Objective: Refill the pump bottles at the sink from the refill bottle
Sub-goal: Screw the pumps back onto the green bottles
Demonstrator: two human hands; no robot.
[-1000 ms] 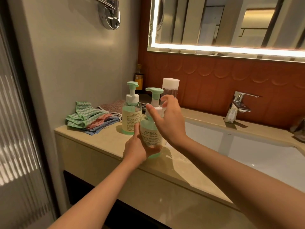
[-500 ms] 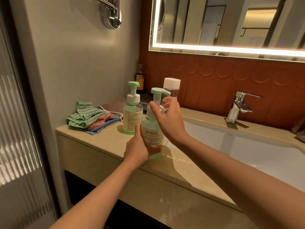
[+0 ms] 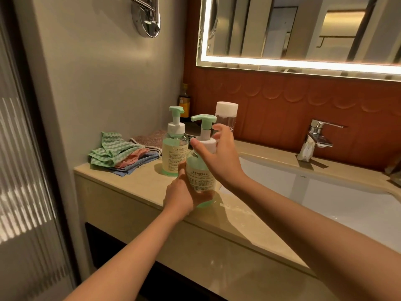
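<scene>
Head view shows the near pump bottle (image 3: 200, 177) upright at the front of the table (image 3: 134, 185), just left of the sink (image 3: 325, 192) and seemingly resting on its base. The left grip (image 3: 184, 196) wraps the lower body, fingers curled under the label. The right grip (image 3: 219, 155) curls thumb and fingers round the white collar below the green pump head. Behind stand the second pump bottle (image 3: 174, 153) and a clear, white-capped bottle (image 3: 226, 118), probably the refill bottle. Folded cloths (image 3: 117, 155) lie to the left.

The held bottle looks like smooth, stiff plastic, part full of green liquid, so fairly light but bottom-heavy and likely slick if wet. It is best held low on the body, with any twisting done at the collar. The spout would probably swivel or sink if pressed.
</scene>
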